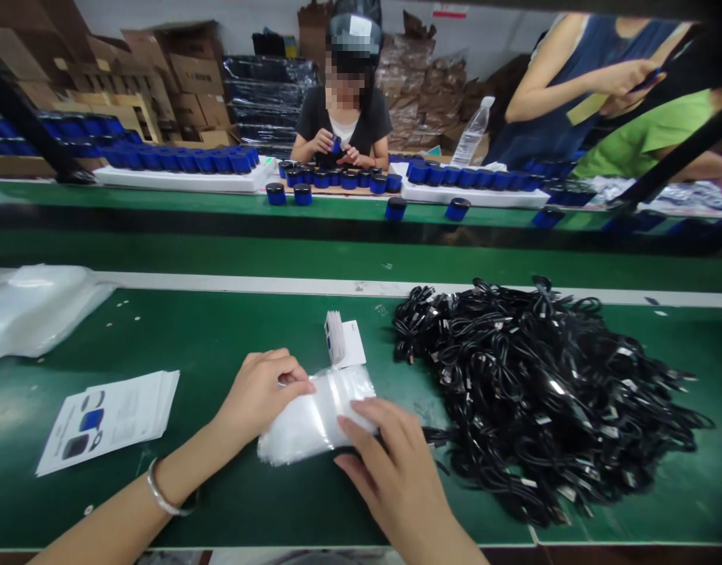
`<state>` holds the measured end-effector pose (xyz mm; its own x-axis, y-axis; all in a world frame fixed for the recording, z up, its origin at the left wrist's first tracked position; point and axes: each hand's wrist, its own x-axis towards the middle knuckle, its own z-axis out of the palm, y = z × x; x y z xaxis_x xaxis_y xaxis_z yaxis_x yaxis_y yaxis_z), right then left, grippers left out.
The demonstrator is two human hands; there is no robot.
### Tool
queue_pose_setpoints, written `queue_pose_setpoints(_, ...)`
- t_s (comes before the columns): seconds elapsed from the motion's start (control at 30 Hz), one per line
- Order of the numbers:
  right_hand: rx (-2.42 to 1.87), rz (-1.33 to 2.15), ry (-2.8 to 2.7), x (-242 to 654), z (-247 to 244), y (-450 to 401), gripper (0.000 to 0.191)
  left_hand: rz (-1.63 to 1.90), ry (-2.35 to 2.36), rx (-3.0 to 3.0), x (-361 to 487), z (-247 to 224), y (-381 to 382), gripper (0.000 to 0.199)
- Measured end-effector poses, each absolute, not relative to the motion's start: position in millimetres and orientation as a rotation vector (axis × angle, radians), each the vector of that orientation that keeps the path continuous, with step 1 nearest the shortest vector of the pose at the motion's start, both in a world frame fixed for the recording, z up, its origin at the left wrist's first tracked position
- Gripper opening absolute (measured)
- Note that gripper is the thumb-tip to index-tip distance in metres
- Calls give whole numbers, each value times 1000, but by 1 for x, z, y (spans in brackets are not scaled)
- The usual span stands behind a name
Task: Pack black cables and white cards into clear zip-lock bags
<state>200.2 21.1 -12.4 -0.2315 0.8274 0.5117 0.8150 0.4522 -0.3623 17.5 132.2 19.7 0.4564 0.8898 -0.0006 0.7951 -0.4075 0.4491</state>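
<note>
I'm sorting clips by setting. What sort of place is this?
Probably a factory workshop: a heap of black cables on the green bench, rows of blue units beyond it, and cardboard boxes piled at the back.

Glossy plastic bags (311,428), smooth paper leaflets (134,410)

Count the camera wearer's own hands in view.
2: the left hand at the upper left of the clear plastic bags, the right hand at their right end. Neither is hidden.
</note>
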Motion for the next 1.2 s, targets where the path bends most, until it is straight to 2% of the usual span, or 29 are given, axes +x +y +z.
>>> queue_pose_setpoints(0.1, -1350, -45, -2056, 191, -16, 22, 17, 399, 1366, 2374, 15, 20, 138, 18)
queue_pose_setpoints(0.23, -1438, -16, -2002, 187, -17, 31, 8, 548, 1333, 2485, 11, 18, 138, 21)
queue_pose_setpoints(0.3, -1466, 116, -1898, 189, -12, 34, 9, 620, 1316, 2529, 8, 20, 137, 22)
queue_pose_setpoints(0.5, -1510, 427, -1642, 198, 10, 45, 30, 714, 1234, 2580, 2, 32, 134, 22)
queue_pose_setpoints(0.63, -1594, 527, -1677, 193, 17, 57, 8, 683, 1209, 2561, 3, 30, 134, 22)
queue_pose_setpoints(0.73, -1728, 557, -1643, 190, 19, 62, 17, 635, 1217, 2531, 4, 23, 135, 19)
queue_pose_setpoints(0.87, -1760, 563, -1640, 191, 19, 61, 19, 543, 1219, 2486, 6, 18, 137, 12)
queue_pose_setpoints(1.0, -1768, 631, -1661, 192, 16, 58, 1, 491, 1138, 2502, 6, 19, 138, 16)
queue_pose_setpoints(1.1, -1799, 643, -1708, 191, 11, 57, 27, 524, 1134, 2528, 5, 20, 139, 22)
queue_pose_setpoints(1.2, -1841, 583, -1759, 189, 7, 57, 39, 599, 1201, 2529, 4, 21, 139, 27)
